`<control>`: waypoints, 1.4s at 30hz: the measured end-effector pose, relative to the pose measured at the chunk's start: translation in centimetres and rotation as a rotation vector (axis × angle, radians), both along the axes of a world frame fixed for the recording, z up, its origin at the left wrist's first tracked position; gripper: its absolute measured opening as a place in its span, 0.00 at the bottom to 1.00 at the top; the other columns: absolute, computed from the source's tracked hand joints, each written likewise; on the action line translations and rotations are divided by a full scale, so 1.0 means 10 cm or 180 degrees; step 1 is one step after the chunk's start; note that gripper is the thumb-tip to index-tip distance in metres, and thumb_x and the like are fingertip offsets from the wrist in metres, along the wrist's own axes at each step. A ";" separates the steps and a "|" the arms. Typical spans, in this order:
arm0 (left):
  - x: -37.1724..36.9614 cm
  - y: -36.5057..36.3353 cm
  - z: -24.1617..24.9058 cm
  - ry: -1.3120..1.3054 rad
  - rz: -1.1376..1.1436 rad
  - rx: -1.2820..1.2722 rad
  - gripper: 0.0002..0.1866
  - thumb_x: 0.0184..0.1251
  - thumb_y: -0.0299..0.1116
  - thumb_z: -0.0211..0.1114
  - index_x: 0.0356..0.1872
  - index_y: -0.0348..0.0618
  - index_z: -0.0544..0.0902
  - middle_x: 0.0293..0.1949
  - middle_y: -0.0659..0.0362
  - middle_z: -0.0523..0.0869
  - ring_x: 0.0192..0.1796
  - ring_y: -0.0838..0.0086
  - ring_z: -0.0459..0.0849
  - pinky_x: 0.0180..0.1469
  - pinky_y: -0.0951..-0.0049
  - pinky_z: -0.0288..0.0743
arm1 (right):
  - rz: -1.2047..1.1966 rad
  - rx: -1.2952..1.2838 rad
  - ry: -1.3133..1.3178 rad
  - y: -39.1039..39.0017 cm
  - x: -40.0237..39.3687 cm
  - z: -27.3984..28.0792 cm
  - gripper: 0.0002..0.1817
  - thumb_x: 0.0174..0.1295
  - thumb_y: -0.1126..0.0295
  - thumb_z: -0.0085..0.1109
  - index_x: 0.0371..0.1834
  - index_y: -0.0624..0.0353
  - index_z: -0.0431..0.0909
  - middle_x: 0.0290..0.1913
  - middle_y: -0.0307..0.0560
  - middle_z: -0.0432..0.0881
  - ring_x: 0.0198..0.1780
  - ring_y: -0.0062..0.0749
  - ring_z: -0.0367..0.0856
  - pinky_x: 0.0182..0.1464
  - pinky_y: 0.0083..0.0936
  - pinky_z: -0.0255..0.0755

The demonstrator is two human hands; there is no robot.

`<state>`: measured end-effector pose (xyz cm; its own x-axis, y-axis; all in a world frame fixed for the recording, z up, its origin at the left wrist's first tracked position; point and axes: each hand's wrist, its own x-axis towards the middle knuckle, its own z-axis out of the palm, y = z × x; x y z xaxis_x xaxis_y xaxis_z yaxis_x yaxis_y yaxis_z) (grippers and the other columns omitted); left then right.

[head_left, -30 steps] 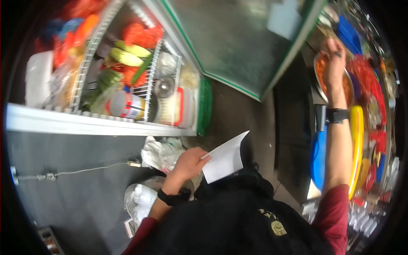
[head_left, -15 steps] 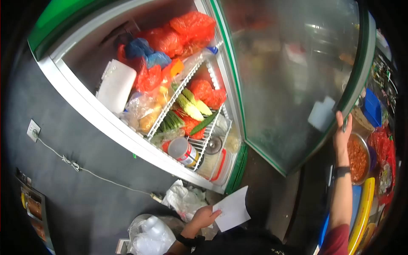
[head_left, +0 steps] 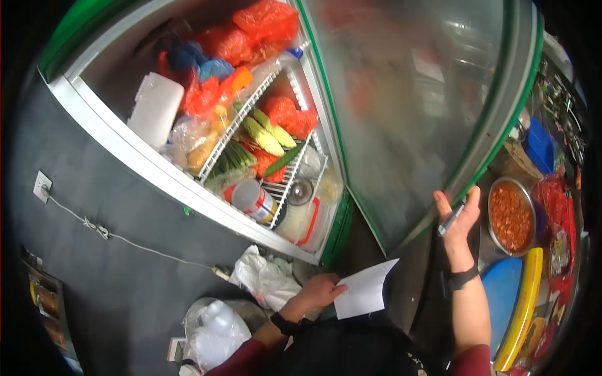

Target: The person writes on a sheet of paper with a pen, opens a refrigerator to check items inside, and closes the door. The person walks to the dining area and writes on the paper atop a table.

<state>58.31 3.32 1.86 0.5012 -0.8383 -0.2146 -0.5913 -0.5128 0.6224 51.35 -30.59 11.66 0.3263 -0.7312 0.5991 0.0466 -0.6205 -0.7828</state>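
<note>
Okay, left hand (head_left: 321, 290) had a sheet of white paper (head_left: 369, 288) pinched at its near edge, thumb on top; the sheet stuck out to the right of those fingers, slightly bent. Right hand (head_left: 463, 219) had a pen-like object (head_left: 450, 220) across the palm, thumb and fingertips spread apart around it. Those fingertips were right at the lower edge of the open glass door (head_left: 407, 125); couldn't tell whether they pressed on it.

Up and left of the left fingers: fridge (head_left: 138, 153), its interior exposed. Inside, pale green vegetables (head_left: 263, 136) on a wire shelf, a tin (head_left: 251, 199) nearer the fingers, red bags (head_left: 266, 25) farthest off. White plastic bag (head_left: 266, 279) sat just left of the left hand, clear bag (head_left: 216, 335) farther left and lower. Cable (head_left: 150, 254) ran across the dark surface, well left of both.

Right of the right fingers: metal bowl (head_left: 532, 219) of chopped reddish food (head_left: 511, 216), near but apart. Below and right of them: blue board (head_left: 500, 294), with a curved yellow item (head_left: 520, 313) along its far side.
</note>
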 end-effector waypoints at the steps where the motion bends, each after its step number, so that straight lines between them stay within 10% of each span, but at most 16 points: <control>1: -0.02 -0.02 0.03 0.0007 -0.0026 0.0038 0.24 0.73 0.51 0.54 0.37 0.36 0.85 0.39 0.45 0.85 0.44 0.46 0.83 0.46 0.54 0.76 | -0.0029 -0.0128 -0.0049 0.08 0.02 0.00 0.29 0.46 0.62 0.83 0.36 0.55 0.65 0.25 0.37 0.79 0.27 0.18 0.75 0.31 0.21 0.73; 13: -0.24 0.01 0.15 0.0064 -0.0248 0.0361 0.22 0.73 0.49 0.54 0.38 0.38 0.85 0.40 0.47 0.85 0.47 0.50 0.82 0.50 0.55 0.75 | 0.0276 -0.0360 0.0091 0.80 0.08 0.14 0.30 0.40 0.61 0.84 0.37 0.60 0.70 0.29 0.50 0.83 0.27 0.43 0.84 0.29 0.29 0.77; 42: -0.22 0.31 0.01 0.0176 0.0116 0.0343 0.17 0.70 0.43 0.60 0.35 0.37 0.84 0.36 0.47 0.84 0.43 0.49 0.83 0.45 0.54 0.76 | 0.0865 -0.0922 -0.0308 1.15 0.29 0.16 0.22 0.44 0.63 0.73 0.36 0.63 0.74 0.37 0.53 0.84 0.31 0.44 0.83 0.33 0.31 0.78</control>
